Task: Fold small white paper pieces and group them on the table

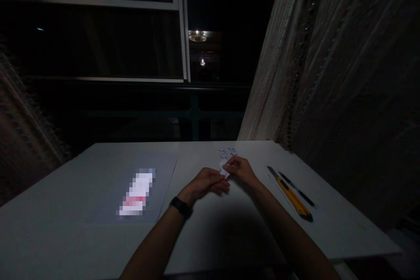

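A small piece of white paper (223,167) is pinched between my two hands above the table. My left hand (210,180), with a black watch (180,207) on its wrist, grips the paper's lower edge. On its upper right side, the fingers of my right hand (241,169) close on the same piece. Just beyond the hands lie several small paper pieces (226,152) with dark pen marks. What is on the held piece is too small to make out.
A yellow utility knife (292,197) and a black pen (297,188) lie to the right. At left, a blurred-out bright phone-shaped object (138,191) rests on a paper sheet (167,175). Curtains (272,61) hang beside the white table (62,197), with a dark window behind.
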Tool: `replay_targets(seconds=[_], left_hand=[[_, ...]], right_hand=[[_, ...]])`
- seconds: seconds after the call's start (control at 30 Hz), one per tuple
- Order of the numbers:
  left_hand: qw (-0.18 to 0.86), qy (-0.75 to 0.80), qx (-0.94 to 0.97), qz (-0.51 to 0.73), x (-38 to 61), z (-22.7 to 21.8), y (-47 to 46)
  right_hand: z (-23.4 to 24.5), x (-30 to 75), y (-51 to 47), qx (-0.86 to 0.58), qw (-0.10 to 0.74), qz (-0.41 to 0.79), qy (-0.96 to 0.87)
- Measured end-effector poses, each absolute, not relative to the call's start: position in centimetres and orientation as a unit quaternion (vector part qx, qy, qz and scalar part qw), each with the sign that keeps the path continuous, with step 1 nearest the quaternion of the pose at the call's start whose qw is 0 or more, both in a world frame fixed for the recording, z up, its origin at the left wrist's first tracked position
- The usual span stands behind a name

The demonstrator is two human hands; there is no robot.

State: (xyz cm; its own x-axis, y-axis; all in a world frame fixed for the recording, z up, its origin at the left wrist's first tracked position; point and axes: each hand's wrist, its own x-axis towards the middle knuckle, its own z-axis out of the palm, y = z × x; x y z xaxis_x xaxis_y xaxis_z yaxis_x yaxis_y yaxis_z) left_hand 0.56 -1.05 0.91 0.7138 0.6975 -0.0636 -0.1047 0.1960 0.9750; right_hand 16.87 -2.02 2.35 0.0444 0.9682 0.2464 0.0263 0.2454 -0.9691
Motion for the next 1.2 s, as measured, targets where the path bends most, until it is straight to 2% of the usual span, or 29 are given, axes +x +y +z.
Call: replay_targets(seconds=[0.23,0.7,0.87,1.0,1.2], left_hand=[[0.719,0.274,0.573,0.283,0.4,1.3,-1.4],[0.685,0.323,0.574,0.312,0.6,0.5,-1.1],[0.688,0.338,0.554,0.324,0.6,1.1,-1.2],[0.694,0.325,0.555,0.323,0.4,1.3,-1.2],[0.683,0.333,0.557,0.335,0.9,0.9,-1.1]], right_hand=[[1.9,16.5,-1.7,-0.457,0.581,0.388,-0.551],[2.0,16.1,-2.0,-0.479,0.553,0.340,-0.591],[2.3,15.9,-2.1,-0.453,0.562,0.392,-0.570],[2.1,15.7,-2.3,-0.421,0.538,0.462,-0.566],[1.9,15.9,-1.9,-0.422,0.554,0.421,-0.581]])
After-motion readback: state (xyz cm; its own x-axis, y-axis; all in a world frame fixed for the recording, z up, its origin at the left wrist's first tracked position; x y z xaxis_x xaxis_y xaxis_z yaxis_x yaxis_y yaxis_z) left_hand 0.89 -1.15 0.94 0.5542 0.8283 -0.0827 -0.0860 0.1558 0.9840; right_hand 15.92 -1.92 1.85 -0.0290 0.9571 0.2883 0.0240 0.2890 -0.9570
